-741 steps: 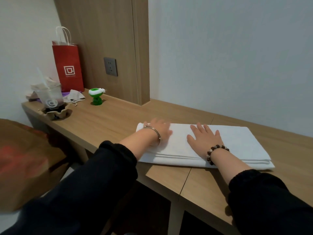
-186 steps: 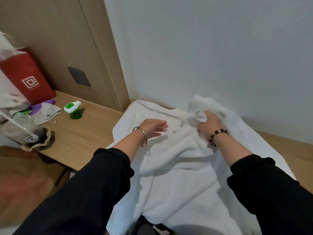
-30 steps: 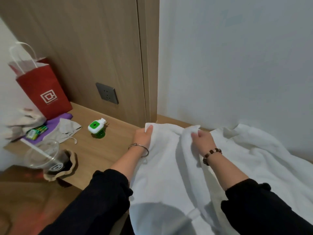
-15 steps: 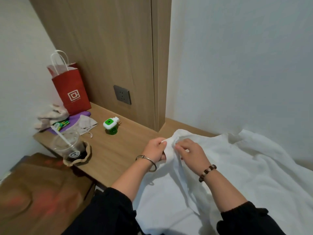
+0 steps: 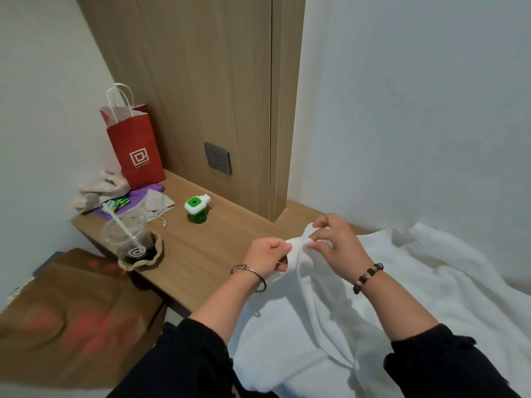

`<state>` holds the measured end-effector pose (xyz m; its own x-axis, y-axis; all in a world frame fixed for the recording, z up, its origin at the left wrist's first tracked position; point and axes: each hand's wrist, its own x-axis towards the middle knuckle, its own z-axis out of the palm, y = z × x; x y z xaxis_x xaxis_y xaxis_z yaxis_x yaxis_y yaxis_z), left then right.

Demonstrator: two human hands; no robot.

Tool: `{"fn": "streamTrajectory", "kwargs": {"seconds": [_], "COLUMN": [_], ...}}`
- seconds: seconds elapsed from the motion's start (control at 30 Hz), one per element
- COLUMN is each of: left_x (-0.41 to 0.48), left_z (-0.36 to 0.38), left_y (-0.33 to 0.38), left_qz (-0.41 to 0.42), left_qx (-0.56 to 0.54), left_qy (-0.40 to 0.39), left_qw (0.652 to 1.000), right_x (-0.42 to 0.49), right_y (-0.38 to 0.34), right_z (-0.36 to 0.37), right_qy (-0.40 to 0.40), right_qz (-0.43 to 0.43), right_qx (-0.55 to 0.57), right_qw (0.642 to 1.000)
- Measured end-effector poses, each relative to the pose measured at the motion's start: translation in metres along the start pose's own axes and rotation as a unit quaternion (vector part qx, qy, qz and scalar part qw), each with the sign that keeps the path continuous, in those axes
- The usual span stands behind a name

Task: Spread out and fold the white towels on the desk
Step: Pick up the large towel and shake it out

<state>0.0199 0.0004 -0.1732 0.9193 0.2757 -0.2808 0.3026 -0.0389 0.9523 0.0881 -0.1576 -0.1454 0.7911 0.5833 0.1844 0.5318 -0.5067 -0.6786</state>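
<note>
A large white towel (image 5: 416, 285) lies rumpled over the right part of the wooden desk (image 5: 207, 248) and hangs off its front edge. My left hand (image 5: 268, 255) pinches a corner of the towel between thumb and fingers, lifted above the desk. My right hand (image 5: 334, 244) pinches the same corner right next to it, fingertips almost touching the left hand. The cloth drapes down from the two hands in a fold toward my body.
A green and white plug-in device (image 5: 196, 209) stands on the desk left of my hands. Farther left are a plastic cup with a straw (image 5: 129, 239), a red paper bag (image 5: 135, 147), cloth pouches and a purple item. A wall socket (image 5: 217, 158) sits on the wood panel.
Both hands have lifted the towel corner a little higher off the desk and stay close together on it. The view has shifted slightly.
</note>
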Motion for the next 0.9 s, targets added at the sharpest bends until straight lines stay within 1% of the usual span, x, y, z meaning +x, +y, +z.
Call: {"fn": "streamTrajectory", "kwargs": {"seconds": [0.07, 0.13, 0.23, 0.37, 0.67, 0.73, 0.8, 0.9], "left_x": [0.000, 0.000, -0.003, -0.007, -0.015, -0.016, -0.017, -0.016], "left_z": [0.000, 0.001, 0.005, 0.009, 0.008, 0.005, 0.001, -0.004], "left_y": [-0.001, -0.001, 0.000, 0.003, 0.005, 0.005, 0.007, 0.011], "left_qz": [0.018, 0.022, 0.026, 0.024, 0.022, 0.017, 0.011, 0.014], "left_qx": [0.017, 0.009, -0.003, -0.012, 0.000, 0.002, 0.003, 0.043], "left_qy": [0.020, 0.017, -0.001, -0.016, -0.040, -0.061, -0.100, -0.146], "left_qw": [0.999, 1.000, 1.000, 1.000, 0.999, 0.998, 0.995, 0.988], "right_x": [0.003, 0.006, 0.009, 0.010, 0.012, 0.012, 0.013, 0.016], "right_y": [-0.004, -0.008, -0.011, -0.013, -0.011, -0.011, -0.012, -0.013], "right_z": [-0.009, -0.013, -0.010, -0.005, -0.005, -0.005, -0.006, -0.009], "right_qy": [-0.061, -0.087, -0.078, -0.075, -0.085, -0.094, -0.113, -0.141], "right_qz": [0.005, 0.027, 0.054, 0.060, 0.060, 0.059, 0.060, 0.054], "right_qx": [0.004, 0.010, 0.023, 0.038, 0.004, -0.001, -0.015, -0.044], "right_qw": [0.998, 0.996, 0.995, 0.995, 0.995, 0.994, 0.992, 0.988]}}
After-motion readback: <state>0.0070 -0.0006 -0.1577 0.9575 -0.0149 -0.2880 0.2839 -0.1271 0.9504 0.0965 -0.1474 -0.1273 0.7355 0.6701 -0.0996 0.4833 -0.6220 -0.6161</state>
